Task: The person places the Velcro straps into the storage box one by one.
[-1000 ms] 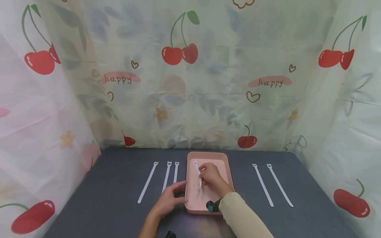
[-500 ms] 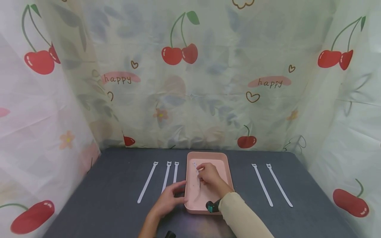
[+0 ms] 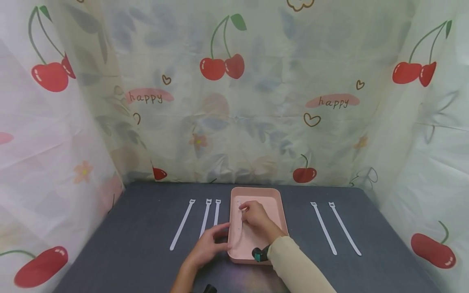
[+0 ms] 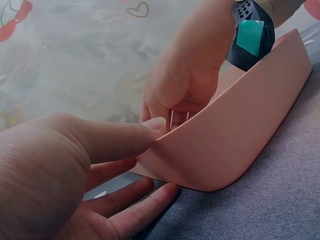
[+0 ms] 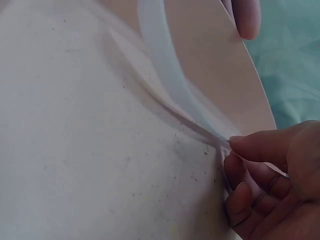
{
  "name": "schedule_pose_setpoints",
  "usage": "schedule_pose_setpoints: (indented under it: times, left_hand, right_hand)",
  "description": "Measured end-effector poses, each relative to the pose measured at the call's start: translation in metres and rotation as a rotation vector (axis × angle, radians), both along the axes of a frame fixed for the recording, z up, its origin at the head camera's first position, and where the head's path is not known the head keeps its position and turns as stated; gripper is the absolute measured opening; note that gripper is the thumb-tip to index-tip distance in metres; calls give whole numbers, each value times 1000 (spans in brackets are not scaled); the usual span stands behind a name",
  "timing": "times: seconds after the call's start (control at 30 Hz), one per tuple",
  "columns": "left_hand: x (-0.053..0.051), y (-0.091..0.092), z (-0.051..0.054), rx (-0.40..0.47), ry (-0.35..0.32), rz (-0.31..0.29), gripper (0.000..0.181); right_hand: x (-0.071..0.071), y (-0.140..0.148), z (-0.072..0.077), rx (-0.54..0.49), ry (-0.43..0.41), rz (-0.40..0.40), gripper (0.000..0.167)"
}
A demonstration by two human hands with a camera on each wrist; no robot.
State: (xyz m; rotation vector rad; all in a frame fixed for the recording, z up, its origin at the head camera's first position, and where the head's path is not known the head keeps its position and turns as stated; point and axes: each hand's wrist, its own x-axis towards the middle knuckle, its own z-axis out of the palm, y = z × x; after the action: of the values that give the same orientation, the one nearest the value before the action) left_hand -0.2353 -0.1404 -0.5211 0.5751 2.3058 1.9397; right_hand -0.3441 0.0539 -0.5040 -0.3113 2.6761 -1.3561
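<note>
In the head view, my right hand (image 3: 256,217) reaches into a shallow pink tray (image 3: 272,203). Its thumb and index finger pinch a white hook-and-loop cable tie (image 5: 162,55) close to the tray's left inner wall. The tie bends in a curve away from the fingertips in the right wrist view, and its slotted head is faint in the head view. My left hand (image 3: 206,246) touches the tray's left side with fairly straight fingers. In the left wrist view, its thumb (image 4: 156,125) rests at the rim while the other fingers lie lower along the outer wall.
Several more white ties lie on the dark grey table. One tie (image 3: 182,224) lies far left, and two others (image 3: 205,217) are partly behind my left hand. Two ties (image 3: 323,228) lie on the right. A cherry-print curtain (image 3: 220,158) encloses the back and sides.
My right hand has shifted slightly left inside the tray with the tie, which now sits closer to the left wall. The left hand and the ties on the table have stayed put.
</note>
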Motion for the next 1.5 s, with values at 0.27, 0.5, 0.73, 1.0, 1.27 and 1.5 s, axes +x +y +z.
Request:
schedule_pose_setpoints:
  times: [0.27,0.5,0.73,1.0,1.27,1.5]
  left_hand:
    - [1,1,1,-17,-6,-2,63]
    - [2,2,2,8,-27,-9,63]
    - [3,2,3,7,-26,-4,63]
    - [13,4,22,18,-4,-11,61]
    - [7,4,13,19,-24,-7,61]
    - [0,1,0,-5,-18,1,63]
  right_hand:
    - [3,-1,3,57,-25,-16,33]
    - [6,-4,7,123,-46,-47,34]
    - [8,-5,10,68,-128,-42,36]
    - [12,-5,15,-51,-253,-51,33]
    - [18,1,17,-80,-267,-34,35]
    - [26,3,20,-89,-284,2,37]
